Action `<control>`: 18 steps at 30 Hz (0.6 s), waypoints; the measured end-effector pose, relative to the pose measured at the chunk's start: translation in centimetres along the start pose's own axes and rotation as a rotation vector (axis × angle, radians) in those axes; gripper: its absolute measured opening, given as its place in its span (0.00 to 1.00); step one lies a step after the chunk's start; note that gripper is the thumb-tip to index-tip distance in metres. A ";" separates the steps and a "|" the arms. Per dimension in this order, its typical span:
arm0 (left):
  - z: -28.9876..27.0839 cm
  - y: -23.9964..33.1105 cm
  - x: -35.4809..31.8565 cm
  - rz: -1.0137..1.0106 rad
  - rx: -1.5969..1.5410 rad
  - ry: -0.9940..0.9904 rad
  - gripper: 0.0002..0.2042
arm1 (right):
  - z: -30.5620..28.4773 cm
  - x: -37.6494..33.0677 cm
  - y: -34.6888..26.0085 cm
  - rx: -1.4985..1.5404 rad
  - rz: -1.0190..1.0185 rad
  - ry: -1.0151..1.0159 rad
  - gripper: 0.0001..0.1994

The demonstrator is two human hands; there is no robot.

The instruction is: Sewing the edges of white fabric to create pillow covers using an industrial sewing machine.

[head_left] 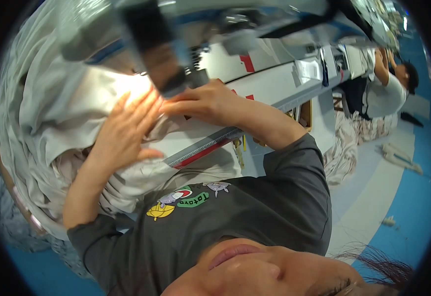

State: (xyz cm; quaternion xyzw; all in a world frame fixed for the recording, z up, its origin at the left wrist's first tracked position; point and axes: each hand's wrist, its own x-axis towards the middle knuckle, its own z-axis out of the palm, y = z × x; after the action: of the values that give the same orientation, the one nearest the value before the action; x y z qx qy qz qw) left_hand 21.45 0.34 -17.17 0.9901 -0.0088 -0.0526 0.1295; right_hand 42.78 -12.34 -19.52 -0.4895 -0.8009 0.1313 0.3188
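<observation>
Pale off-white fabric [72,101] lies in loose folds under and around a sewing machine [151,44], lit brightly near the needle area. My left hand [124,133] rests flat on this cloth with fingers stretched out and thumb apart. From the right, my right hand [210,103] reaches in beside the machine's head, its fingers bent together and pointing left. Those fingertips meet the cloth's edge close to my left fingers. The machine's head partly covers them, so what they pinch is hidden. The needle itself cannot be made out.
A ruler strip with a red band [200,153] runs along the white table's near edge. Red tape pieces [246,63] mark the tabletop. A white tray [308,71] stands further right. Another person [385,96] sits at the far right, near heaped striped fabric [343,148].
</observation>
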 end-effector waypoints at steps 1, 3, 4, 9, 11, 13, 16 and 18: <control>-0.1 0.4 0.0 0.095 -0.027 -0.008 0.48 | -0.8 -0.6 0.2 -0.109 0.014 0.229 0.12; -0.3 1.3 -0.1 0.159 -0.086 -0.029 0.48 | -4.2 -2.4 1.5 -0.124 0.236 0.481 0.10; -0.5 1.4 0.0 0.116 -0.090 -0.052 0.48 | -5.7 -3.4 2.2 -0.219 0.415 0.567 0.07; -2.4 2.3 0.5 0.154 -0.129 -0.002 0.42 | -9.4 -7.0 4.2 -0.668 0.680 0.657 0.04; -2.8 3.0 0.7 0.123 -0.144 0.026 0.38 | -9.0 -7.3 4.3 -0.690 0.830 0.556 0.04; -2.6 3.8 0.9 0.071 -0.175 0.024 0.34 | -8.4 -7.4 4.2 -0.702 1.007 0.456 0.04; -1.6 3.9 1.3 0.025 -0.083 0.124 0.25 | -8.2 -7.6 4.0 -0.645 0.792 0.591 0.04; -1.0 3.6 1.6 0.014 -0.116 0.217 0.17 | -8.5 -7.9 3.4 -1.013 0.585 0.677 0.04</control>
State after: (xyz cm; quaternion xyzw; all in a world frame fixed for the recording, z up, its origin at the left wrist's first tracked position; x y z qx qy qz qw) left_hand 23.18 -2.92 -15.51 0.9808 0.0016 0.0553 0.1871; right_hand 53.10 -18.43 -17.83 -0.7894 -0.4538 -0.3402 0.2348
